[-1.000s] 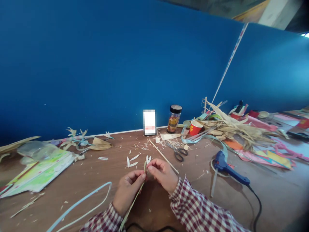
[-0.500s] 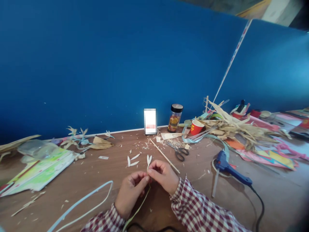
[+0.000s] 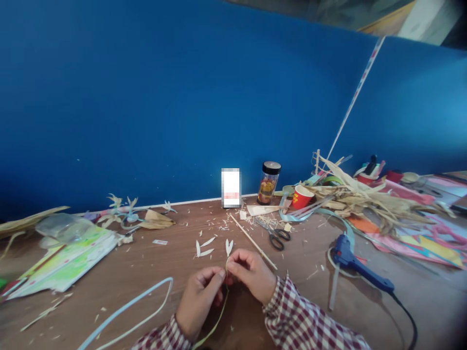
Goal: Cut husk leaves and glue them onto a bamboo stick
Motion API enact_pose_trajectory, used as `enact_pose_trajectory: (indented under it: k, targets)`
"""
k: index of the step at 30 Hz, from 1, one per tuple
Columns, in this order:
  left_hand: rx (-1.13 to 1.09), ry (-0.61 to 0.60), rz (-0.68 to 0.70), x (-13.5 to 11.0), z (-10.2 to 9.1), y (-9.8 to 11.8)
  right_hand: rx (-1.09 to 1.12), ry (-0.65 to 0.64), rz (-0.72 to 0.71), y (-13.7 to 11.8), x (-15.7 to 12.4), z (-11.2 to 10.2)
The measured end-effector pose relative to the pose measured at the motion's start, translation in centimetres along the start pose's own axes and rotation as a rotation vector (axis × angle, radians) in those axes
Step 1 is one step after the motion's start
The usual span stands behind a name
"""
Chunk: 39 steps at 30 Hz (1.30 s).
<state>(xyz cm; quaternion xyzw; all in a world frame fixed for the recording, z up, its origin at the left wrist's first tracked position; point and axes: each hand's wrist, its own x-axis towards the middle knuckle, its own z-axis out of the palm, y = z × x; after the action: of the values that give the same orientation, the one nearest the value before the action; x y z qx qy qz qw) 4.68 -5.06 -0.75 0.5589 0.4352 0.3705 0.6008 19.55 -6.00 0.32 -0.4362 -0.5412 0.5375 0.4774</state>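
Over the brown table (image 3: 153, 272), my left hand (image 3: 200, 299) and my right hand (image 3: 251, 272) meet fingertip to fingertip. Both pinch a thin green stem (image 3: 219, 316) that runs down toward me. Two small white petals (image 3: 228, 246) stick up from the stem's top, just above my right fingers. Loose white petals (image 3: 205, 248) lie on the table a little to the left. A thin wooden stick (image 3: 253, 242) lies just beyond my right hand.
Black scissors (image 3: 276, 236) and a blue glue gun (image 3: 359, 266) with its cord lie to the right. A jar (image 3: 269, 183), a red cup (image 3: 302, 197) and a heap of dried husks (image 3: 365, 199) stand behind. Green paper (image 3: 69, 262) and a pale blue strip (image 3: 127, 311) lie left.
Both hands kept their pinch on the stem and shifted slightly; the stem's lower end has swung a little to the right. The view has drifted.
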Motion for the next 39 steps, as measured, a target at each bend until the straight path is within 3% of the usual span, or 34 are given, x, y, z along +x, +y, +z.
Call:
enact_pose_trajectory:
  k: [4,12,23,29,39]
  targets:
    - [0.032,0.016,-0.007,0.1,-0.1,-0.3,-0.124,0.023,-0.040,-0.4,-0.2,0.1]
    - [0.106,0.001,0.002,-0.2,0.2,1.0,-0.391,0.109,-0.086,-1.0,-0.4,0.1]
    - [0.114,0.007,0.029,0.1,0.0,0.6,-0.364,0.080,-0.054,-1.3,-0.5,0.1]
    - [-0.073,0.174,-0.008,0.3,-0.3,0.4,-0.130,0.035,0.033,-0.7,-0.4,0.3]
    - [-0.129,0.190,-0.011,0.1,-0.1,0.6,-0.240,0.010,0.007,-0.6,-0.5,0.4]
